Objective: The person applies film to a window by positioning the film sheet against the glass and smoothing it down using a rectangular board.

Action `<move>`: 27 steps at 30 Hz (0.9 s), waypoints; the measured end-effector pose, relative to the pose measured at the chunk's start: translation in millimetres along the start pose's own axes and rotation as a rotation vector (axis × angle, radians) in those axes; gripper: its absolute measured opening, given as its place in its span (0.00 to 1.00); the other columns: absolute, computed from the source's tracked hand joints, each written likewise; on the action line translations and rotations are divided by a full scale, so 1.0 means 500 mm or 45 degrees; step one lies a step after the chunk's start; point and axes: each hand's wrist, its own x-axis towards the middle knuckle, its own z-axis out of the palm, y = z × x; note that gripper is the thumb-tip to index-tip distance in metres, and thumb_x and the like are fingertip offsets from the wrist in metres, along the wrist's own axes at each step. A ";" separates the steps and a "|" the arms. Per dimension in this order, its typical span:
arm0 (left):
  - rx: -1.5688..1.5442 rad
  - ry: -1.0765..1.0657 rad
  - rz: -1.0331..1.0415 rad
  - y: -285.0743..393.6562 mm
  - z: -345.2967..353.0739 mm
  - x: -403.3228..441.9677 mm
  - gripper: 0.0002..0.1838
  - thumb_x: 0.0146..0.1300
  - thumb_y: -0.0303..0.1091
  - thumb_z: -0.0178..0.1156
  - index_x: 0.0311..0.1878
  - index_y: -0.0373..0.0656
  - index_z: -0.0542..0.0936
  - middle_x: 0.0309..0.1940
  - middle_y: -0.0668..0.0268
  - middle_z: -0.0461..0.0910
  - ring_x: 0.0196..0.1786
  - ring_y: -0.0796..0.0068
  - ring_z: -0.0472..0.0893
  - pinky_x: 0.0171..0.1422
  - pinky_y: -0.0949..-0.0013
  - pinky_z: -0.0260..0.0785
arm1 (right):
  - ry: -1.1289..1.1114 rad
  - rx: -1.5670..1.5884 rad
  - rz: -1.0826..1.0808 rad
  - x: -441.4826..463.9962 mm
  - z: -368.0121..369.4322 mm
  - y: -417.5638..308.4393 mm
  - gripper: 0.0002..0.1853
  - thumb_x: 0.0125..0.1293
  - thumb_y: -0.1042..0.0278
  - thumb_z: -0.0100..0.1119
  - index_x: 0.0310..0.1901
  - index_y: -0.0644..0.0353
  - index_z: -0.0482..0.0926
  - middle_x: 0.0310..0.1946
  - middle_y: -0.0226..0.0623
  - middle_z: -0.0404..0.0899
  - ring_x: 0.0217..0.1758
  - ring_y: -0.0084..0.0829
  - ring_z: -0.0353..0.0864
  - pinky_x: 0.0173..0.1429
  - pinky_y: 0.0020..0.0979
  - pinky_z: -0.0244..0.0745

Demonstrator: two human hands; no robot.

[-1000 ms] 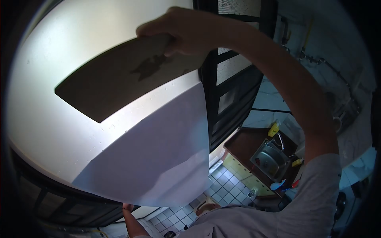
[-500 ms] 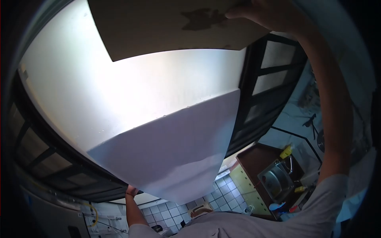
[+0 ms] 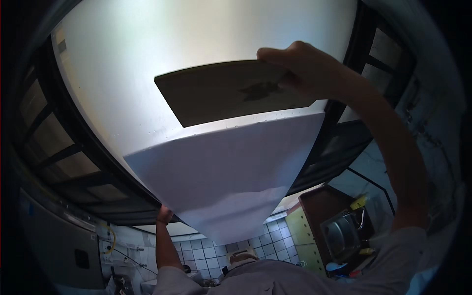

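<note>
My right hand (image 3: 307,73) grips a thin, flat brown board (image 3: 216,96) by its upper right part, fingers over the top edge. A dark stain marks the board's face. It is held in front of a bright white panel (image 3: 113,98), just above the top edge of a large pale sheet (image 3: 221,167). That sheet spreads down the panel and narrows towards the floor. Low on the left, my left hand (image 3: 165,215) is at the sheet's left edge, beside the dark frame; its fingers are mostly hidden, so its grip is unclear.
Dark framed glass panels (image 3: 54,142) flank the white panel on both sides. At lower right stands a counter with a metal sink (image 3: 340,238) and a yellow item (image 3: 360,201). A grey cabinet-like body (image 3: 59,241) is at lower left, above a tiled floor (image 3: 199,255).
My right hand has brought the brown board down from the top of the view, close to the pale sheet's upper edge. My left hand stays low by the sheet's left edge.
</note>
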 end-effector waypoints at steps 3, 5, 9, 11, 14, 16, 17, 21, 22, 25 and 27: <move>0.023 0.029 -0.036 0.018 0.021 -0.005 0.22 0.61 0.32 0.65 0.58 0.42 0.75 0.43 0.68 0.78 0.43 0.76 0.79 0.42 0.72 0.71 | 0.025 0.054 -0.097 -0.008 0.006 -0.011 0.19 0.55 0.78 0.67 0.46 0.57 0.71 0.25 0.45 0.80 0.33 0.47 0.85 0.38 0.46 0.77; 0.067 0.012 -0.055 0.005 -0.005 0.008 0.18 0.61 0.31 0.65 0.54 0.40 0.78 0.39 0.70 0.79 0.40 0.77 0.79 0.42 0.74 0.71 | 0.163 0.056 -0.113 -0.009 -0.033 -0.010 0.23 0.56 0.76 0.68 0.53 0.57 0.73 0.27 0.42 0.82 0.33 0.44 0.86 0.41 0.43 0.80; 0.057 0.053 -0.108 -0.017 -0.019 0.025 0.17 0.61 0.30 0.64 0.54 0.39 0.78 0.39 0.69 0.81 0.41 0.75 0.81 0.46 0.72 0.73 | 0.616 -0.409 -0.286 0.031 -0.137 -0.004 0.27 0.59 0.77 0.66 0.61 0.62 0.71 0.34 0.44 0.83 0.36 0.40 0.87 0.40 0.40 0.80; 0.064 0.034 -0.107 -0.018 -0.034 0.021 0.17 0.61 0.30 0.64 0.53 0.39 0.79 0.40 0.69 0.82 0.42 0.74 0.82 0.47 0.71 0.74 | 0.278 -0.019 -0.178 0.077 -0.196 -0.092 0.17 0.57 0.80 0.69 0.45 0.64 0.72 0.34 0.51 0.83 0.39 0.45 0.85 0.39 0.39 0.74; 0.217 0.000 0.048 0.012 0.009 -0.002 0.15 0.60 0.29 0.63 0.50 0.38 0.81 0.40 0.69 0.83 0.40 0.77 0.82 0.42 0.72 0.73 | 0.320 -0.225 -0.228 0.092 -0.184 -0.162 0.15 0.57 0.81 0.68 0.43 0.64 0.72 0.30 0.50 0.81 0.36 0.47 0.85 0.36 0.42 0.72; 0.099 0.000 0.003 -0.001 -0.006 0.004 0.13 0.60 0.28 0.62 0.49 0.38 0.81 0.39 0.70 0.83 0.38 0.77 0.82 0.41 0.72 0.72 | 0.232 -0.023 -0.150 0.118 -0.172 -0.148 0.15 0.57 0.82 0.66 0.43 0.64 0.72 0.29 0.51 0.81 0.34 0.47 0.85 0.35 0.43 0.72; 0.039 -0.001 -0.020 -0.006 -0.011 0.004 0.12 0.60 0.28 0.62 0.48 0.38 0.82 0.39 0.70 0.83 0.38 0.78 0.82 0.40 0.72 0.72 | 0.185 0.076 -0.109 0.125 -0.163 -0.139 0.14 0.58 0.83 0.65 0.43 0.64 0.72 0.28 0.51 0.80 0.33 0.47 0.85 0.34 0.43 0.72; 0.104 -0.011 0.023 -0.032 -0.036 0.022 0.11 0.61 0.28 0.62 0.46 0.36 0.83 0.36 0.70 0.84 0.37 0.79 0.81 0.40 0.72 0.72 | 0.325 -0.123 -0.276 0.138 -0.044 -0.133 0.24 0.58 0.78 0.66 0.57 0.59 0.73 0.27 0.48 0.83 0.32 0.46 0.87 0.39 0.42 0.82; 0.109 -0.004 0.040 -0.040 -0.040 0.021 0.10 0.61 0.28 0.62 0.45 0.36 0.83 0.35 0.70 0.84 0.37 0.79 0.81 0.40 0.72 0.72 | 0.233 -0.079 -0.255 0.145 -0.021 -0.145 0.22 0.58 0.79 0.66 0.54 0.59 0.73 0.26 0.48 0.82 0.31 0.46 0.86 0.37 0.42 0.82; 0.142 0.024 0.069 -0.035 -0.015 0.025 0.08 0.61 0.28 0.62 0.42 0.36 0.85 0.34 0.70 0.84 0.35 0.79 0.81 0.40 0.73 0.73 | 0.060 -0.031 -0.168 0.153 0.023 -0.171 0.17 0.58 0.82 0.63 0.48 0.60 0.71 0.25 0.49 0.82 0.30 0.47 0.86 0.36 0.42 0.82; 0.190 0.076 0.047 -0.044 -0.012 0.023 0.07 0.62 0.28 0.63 0.40 0.36 0.86 0.33 0.71 0.84 0.34 0.79 0.81 0.40 0.73 0.73 | 0.116 0.014 -0.244 0.147 0.030 -0.171 0.18 0.58 0.82 0.62 0.49 0.59 0.71 0.26 0.48 0.83 0.31 0.47 0.86 0.36 0.42 0.82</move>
